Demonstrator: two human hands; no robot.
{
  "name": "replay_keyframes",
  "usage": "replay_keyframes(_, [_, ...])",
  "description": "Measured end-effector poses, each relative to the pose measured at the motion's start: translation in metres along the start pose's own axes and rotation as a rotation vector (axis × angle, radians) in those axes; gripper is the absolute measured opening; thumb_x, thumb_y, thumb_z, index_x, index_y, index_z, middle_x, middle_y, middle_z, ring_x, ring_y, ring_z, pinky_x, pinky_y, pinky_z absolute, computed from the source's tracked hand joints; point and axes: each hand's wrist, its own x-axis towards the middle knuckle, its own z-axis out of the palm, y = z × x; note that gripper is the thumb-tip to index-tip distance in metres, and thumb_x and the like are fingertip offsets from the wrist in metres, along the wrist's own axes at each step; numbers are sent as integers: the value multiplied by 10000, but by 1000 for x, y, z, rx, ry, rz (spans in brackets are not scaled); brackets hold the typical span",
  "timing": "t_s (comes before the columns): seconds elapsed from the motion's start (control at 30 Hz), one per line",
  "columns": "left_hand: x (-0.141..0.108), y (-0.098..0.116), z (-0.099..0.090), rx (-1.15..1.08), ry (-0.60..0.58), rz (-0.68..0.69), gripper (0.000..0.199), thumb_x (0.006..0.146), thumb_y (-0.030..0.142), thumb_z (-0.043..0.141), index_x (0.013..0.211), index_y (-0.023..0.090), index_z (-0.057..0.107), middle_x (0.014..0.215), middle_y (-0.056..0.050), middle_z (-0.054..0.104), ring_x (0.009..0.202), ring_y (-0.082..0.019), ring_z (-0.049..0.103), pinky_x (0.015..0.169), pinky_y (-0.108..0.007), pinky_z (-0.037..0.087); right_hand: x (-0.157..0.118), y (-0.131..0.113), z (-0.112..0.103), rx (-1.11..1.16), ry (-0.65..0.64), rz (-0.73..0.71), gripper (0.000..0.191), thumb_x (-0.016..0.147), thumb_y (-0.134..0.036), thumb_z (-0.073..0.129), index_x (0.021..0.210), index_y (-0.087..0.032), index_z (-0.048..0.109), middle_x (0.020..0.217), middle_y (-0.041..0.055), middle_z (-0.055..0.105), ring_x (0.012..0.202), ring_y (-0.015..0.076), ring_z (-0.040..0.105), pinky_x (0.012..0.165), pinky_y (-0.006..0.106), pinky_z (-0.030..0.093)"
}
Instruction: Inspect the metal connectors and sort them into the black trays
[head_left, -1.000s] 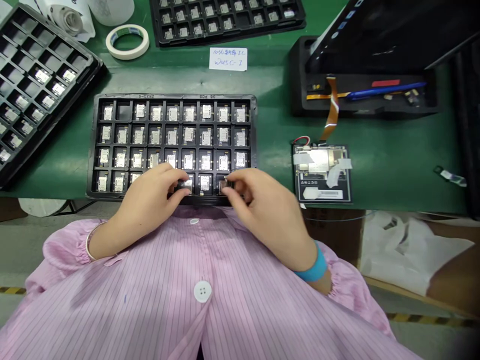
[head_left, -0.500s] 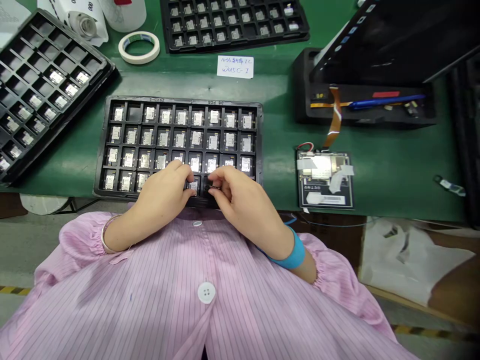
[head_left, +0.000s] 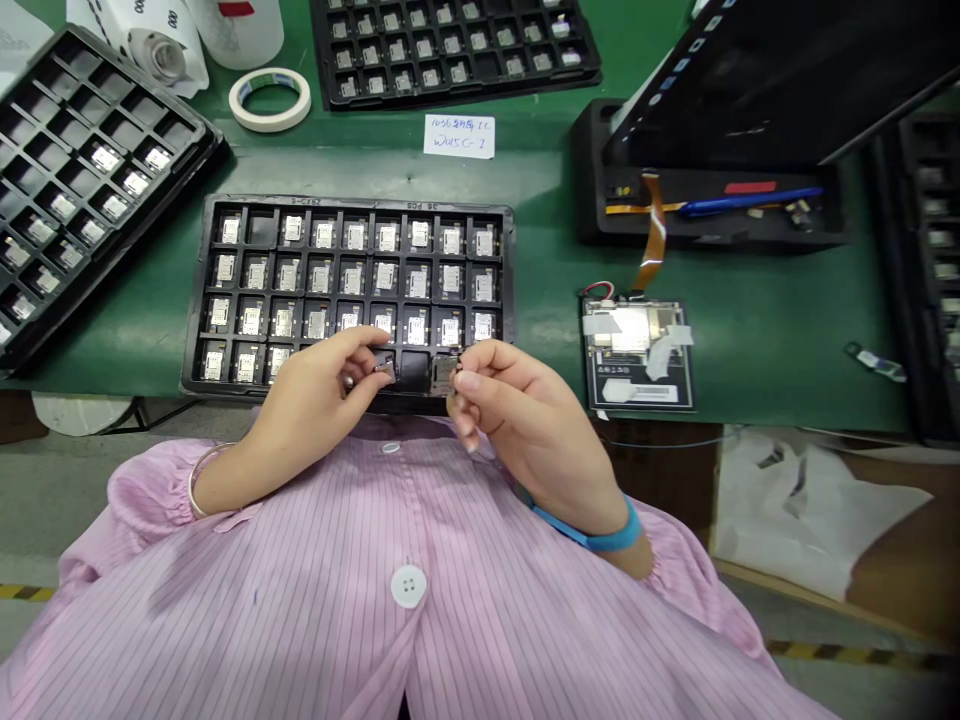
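In front of me lies a black compartment tray (head_left: pixel 261 228), most of its pockets holding a small circuit board with a silvery metal part. My left hand (head_left: pixel 319 388) is over the front row, thumb and index finger pinching the edge of a tilted circuit board (head_left: pixel 386 369). To its right, my right hand (head_left: pixel 529 425) grips another circuit board (head_left: pixel 443 376) by its right edge, between thumb and fingers, above the tray's front right corner. Between the two boards a bare pocket shows. My left fingers hide part of the front row.
Another tray (head_left: pixel 135 105) is stacked at left, and one (head_left: pixel 454 75) lies at the back. A tape roll (head_left: pixel 270 122) and handwritten label (head_left: pixel 459 136) lie behind. At right, a ribbon cable (head_left: pixel 654 240) joins a taped circuit assembly (head_left: pixel 637 355) to a screen (head_left: pixel 750 90) in a black holder (head_left: pixel 589 180).
My right hand has moved right and turned, lifting a circuit board into view. My left fingertips have a board tilted between them. The camera view has shifted slightly.
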Motion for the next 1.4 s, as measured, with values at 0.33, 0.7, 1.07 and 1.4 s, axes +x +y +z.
replay_keyframes(0.33, [-12,13,-7,-669,-220,-51,165,889,218,715,1042,169,754,869,-32,743,632,-86,665,537,-140,536,-6,-3,5,-79,-112,35,266,797,-282,810,733,-182,572,560,-41,647,421,93,593,369,157,459])
replay_keyframes(0.7, [-13,13,-3,-748,-226,-70,189,842,110,739,1017,180,747,747,27,707,583,-48,626,551,-109,530,-8,-2,7,-101,-132,25,237,813,-222,795,734,-181,575,563,-44,653,434,84,605,381,137,466])
replay_keyframes(1.07, [-12,5,-1,-684,-243,-61,200,865,189,742,1062,220,760,769,1,693,603,-61,612,550,-124,523,-9,1,5,-137,-128,-9,225,822,-216,782,753,-185,570,577,-49,646,457,82,609,392,138,447])
replay_keyframes(1.4, [-14,5,-2,-604,-241,-66,208,866,213,738,1073,211,756,747,-1,676,585,-64,587,540,-132,504,-9,0,7,-178,-107,-49,213,810,-164,778,731,-178,581,575,-61,621,451,52,567,412,137,387])
